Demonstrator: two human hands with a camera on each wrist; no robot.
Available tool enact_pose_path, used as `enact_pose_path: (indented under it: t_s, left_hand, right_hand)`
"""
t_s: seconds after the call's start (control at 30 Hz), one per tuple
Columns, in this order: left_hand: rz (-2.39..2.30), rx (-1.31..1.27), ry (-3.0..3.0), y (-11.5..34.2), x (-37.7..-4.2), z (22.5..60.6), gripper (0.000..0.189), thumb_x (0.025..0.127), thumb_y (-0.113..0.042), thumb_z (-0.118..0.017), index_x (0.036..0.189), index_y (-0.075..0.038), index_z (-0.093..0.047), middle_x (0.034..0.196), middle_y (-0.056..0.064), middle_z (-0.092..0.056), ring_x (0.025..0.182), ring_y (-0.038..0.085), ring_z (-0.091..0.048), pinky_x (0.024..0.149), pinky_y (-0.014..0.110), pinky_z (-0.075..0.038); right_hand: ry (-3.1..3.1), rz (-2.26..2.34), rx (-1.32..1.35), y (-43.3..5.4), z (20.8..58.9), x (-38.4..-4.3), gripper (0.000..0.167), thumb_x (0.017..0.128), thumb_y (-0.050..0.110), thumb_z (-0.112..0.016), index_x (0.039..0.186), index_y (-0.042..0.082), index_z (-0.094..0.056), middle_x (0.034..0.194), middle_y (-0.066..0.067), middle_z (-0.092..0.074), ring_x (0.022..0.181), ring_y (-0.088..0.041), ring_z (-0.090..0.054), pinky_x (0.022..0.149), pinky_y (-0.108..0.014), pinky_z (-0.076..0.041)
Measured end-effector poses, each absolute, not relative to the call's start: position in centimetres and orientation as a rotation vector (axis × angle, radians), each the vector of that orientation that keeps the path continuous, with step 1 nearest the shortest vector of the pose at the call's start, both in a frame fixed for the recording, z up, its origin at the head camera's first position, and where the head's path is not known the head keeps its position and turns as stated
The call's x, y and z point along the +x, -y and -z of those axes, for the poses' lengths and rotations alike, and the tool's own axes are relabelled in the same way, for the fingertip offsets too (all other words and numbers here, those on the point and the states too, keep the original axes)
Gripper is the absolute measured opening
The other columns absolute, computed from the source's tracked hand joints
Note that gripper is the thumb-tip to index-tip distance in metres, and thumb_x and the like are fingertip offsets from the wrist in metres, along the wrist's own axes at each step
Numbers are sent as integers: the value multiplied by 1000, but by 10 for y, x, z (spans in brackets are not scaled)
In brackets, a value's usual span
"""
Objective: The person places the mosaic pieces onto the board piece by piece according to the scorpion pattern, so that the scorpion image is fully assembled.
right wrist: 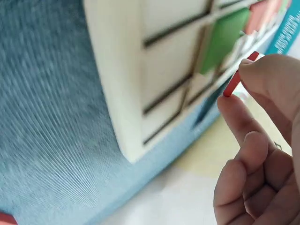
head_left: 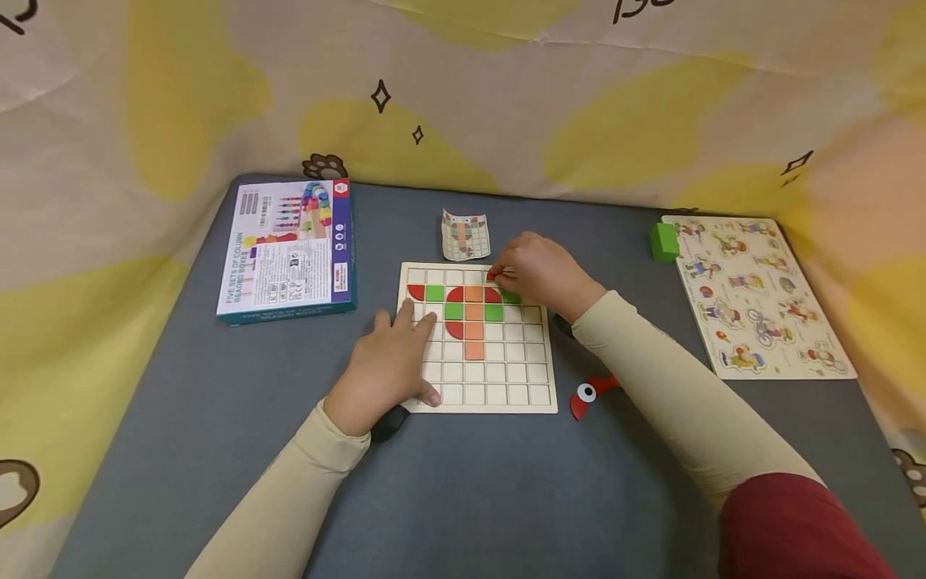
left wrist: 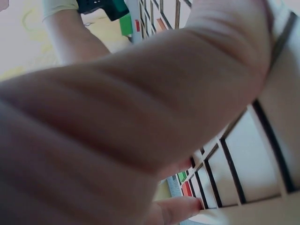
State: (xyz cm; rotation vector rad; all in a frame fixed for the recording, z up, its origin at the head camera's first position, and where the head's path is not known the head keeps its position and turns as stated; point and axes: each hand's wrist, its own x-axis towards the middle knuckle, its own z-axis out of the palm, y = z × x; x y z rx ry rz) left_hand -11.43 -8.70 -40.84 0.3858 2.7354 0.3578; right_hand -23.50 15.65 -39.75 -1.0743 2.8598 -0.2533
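A pale wooden grid board lies on the grey table, with red, green and orange flat tiles in several of its upper and middle squares. My left hand rests on the board's left side, fingers spread, thumb near the lower left corner. Over the upper part of the board, my right hand pinches a small red tile between thumb and index finger. In the right wrist view the tile is held on edge, near a green tile set in the grid. Its outline is partly hidden by the fingertips.
A creased pattern card stands behind the board. Red pieces with an eye disc lie by the right forearm. A boxed bead set is at left; a picture puzzle board and a green block are at right.
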Motion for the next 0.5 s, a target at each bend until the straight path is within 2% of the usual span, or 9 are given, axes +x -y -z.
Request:
enact_pose_path:
  t_s: [0.2,0.37,0.5]
  left_hand:
    - [-354,406,-2749,86,-114,407,127,56,-46,-105,160,-5,-46,164,32,-31,128,52,-41,75,58,-60]
    - [-348,407,-2755,87,-113,405,127,55,-46,-105,159,-5,-47,163,33,-32,127,52,-42,74,58,-60]
    - [-363,403,-2742,86,-112,404,126,56,-45,-105,160,-4,-46,164,32,-31,128,52,-41,74,58,-60]
  right_hand:
    - [-2882,199,-1176,-158,404,-232,14,96,8,-79,109,7,-84,106,-10,-77,100,-32,-64,91,-44,-55]
    - [-2877,178,-1231,-161,406,-225,26,95,-4,-76,117,7,-82,114,-11,-76,105,-33,-62,91,-45,-56]
    - [-2887,179,-1169,-166,406,-222,25,98,0,-73,119,9,-81,121,-11,-73,110,-34,-60,94,-46,-54]
